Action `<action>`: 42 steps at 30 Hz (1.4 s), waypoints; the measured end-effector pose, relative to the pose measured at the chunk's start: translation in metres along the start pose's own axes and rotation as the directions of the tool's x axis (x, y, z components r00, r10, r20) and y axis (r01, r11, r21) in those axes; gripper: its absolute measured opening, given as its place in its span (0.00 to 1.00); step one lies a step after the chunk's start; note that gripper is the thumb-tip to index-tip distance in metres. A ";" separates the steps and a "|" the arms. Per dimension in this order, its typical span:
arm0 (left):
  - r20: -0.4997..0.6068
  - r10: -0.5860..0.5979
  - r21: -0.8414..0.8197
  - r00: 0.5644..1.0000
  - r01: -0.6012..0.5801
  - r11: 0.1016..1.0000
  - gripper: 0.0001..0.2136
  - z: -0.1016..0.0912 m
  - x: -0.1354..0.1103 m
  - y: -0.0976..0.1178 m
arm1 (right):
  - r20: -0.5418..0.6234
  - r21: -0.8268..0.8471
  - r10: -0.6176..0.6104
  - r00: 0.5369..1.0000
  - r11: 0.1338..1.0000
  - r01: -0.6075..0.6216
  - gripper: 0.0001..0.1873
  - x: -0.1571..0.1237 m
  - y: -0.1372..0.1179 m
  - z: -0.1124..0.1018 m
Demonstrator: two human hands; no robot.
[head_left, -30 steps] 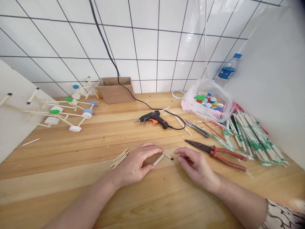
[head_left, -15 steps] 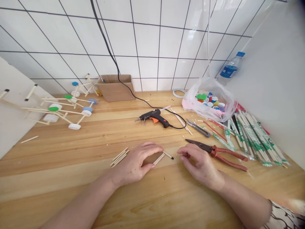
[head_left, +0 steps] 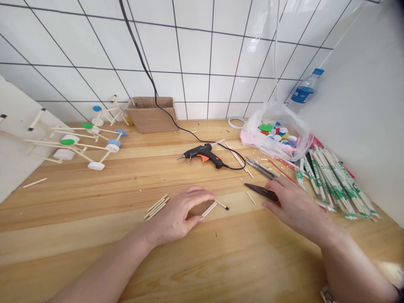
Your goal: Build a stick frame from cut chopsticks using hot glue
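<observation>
My left hand (head_left: 176, 214) curves around a small joined piece of wooden sticks (head_left: 209, 209), its thumb and index finger at the ends. One stick there has a black tip (head_left: 227, 208). Several cut sticks (head_left: 157, 206) lie just left of that hand. On the right, my right hand (head_left: 293, 206) is closed over the pliers (head_left: 259, 191); their dark jaws point left and the handles are hidden under the hand. A short loose stick (head_left: 251, 198) rests on the table below the jaws.
A black glue gun (head_left: 203, 155) with its cord lies mid-table, near snips (head_left: 261, 169). Behind stand a cardboard box (head_left: 152, 117) and a bag of bottle caps (head_left: 274, 134). Wrapped chopsticks (head_left: 344, 185) fill the right; stick-and-cap models (head_left: 85, 147) stand left.
My right hand has moved right from beside the joined sticks onto the pliers. A short stick now shows where that hand was. My left hand has stayed in place.
</observation>
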State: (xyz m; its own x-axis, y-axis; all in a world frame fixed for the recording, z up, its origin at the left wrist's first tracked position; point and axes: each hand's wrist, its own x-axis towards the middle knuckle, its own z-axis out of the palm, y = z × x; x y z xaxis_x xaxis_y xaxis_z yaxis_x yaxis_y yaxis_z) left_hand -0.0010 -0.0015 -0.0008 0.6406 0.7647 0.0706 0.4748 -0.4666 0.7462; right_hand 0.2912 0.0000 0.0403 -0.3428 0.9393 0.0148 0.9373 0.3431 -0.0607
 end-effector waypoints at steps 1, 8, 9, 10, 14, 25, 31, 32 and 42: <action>-0.001 0.000 -0.004 1.000 0.000 1.000 0.23 0.000 0.000 0.000 | 0.032 -0.028 0.036 0.999 0.999 -0.035 0.06 -0.002 0.003 -0.003; 0.003 -0.011 -0.005 1.000 0.011 1.000 0.23 0.001 0.000 0.001 | 0.172 -0.110 0.155 0.973 0.984 -0.137 0.06 -0.011 0.023 -0.004; 0.005 -0.012 -0.003 1.000 0.012 1.000 0.23 0.001 0.000 0.001 | 0.189 -0.121 0.167 0.968 0.982 -0.145 0.06 -0.012 0.025 -0.003; 0.005 -0.013 0.000 1.000 0.013 1.000 0.23 0.001 0.000 0.001 | 0.204 -0.133 0.177 0.963 0.979 -0.152 0.06 -0.012 0.026 -0.003; 0.000 -0.011 0.003 1.000 0.011 1.000 0.23 0.000 0.000 0.001 | 0.229 -0.155 0.191 0.954 0.975 -0.158 0.04 -0.010 0.027 -0.001; -0.005 -0.013 0.003 1.000 0.013 1.000 0.23 0.000 0.000 0.002 | 0.289 -0.128 0.163 0.943 0.983 -0.131 0.04 -0.007 0.020 -0.007; -0.017 -0.004 -0.007 1.000 0.004 1.000 0.22 0.001 0.000 0.001 | 0.308 0.083 0.051 0.950 0.993 -0.080 0.08 -0.020 0.017 -0.015; -0.019 -0.004 -0.010 1.000 0.004 1.000 0.22 0.001 0.000 0.001 | 0.321 0.124 0.019 0.947 0.990 -0.062 0.09 -0.022 0.015 -0.016; -0.016 -0.012 -0.008 1.000 0.012 1.000 0.21 0.001 0.000 -0.001 | 0.472 0.317 -0.160 0.867 0.949 0.003 0.04 -0.031 -0.031 -0.017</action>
State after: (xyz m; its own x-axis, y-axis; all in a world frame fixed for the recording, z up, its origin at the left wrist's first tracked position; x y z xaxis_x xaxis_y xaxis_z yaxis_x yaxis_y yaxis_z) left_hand -0.0010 -0.0018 -0.0022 0.6246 0.7776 0.0723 0.4778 -0.4537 0.7522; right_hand 0.2740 -0.0393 0.0589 -0.4768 0.7558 -0.4488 0.8684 0.3260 -0.3737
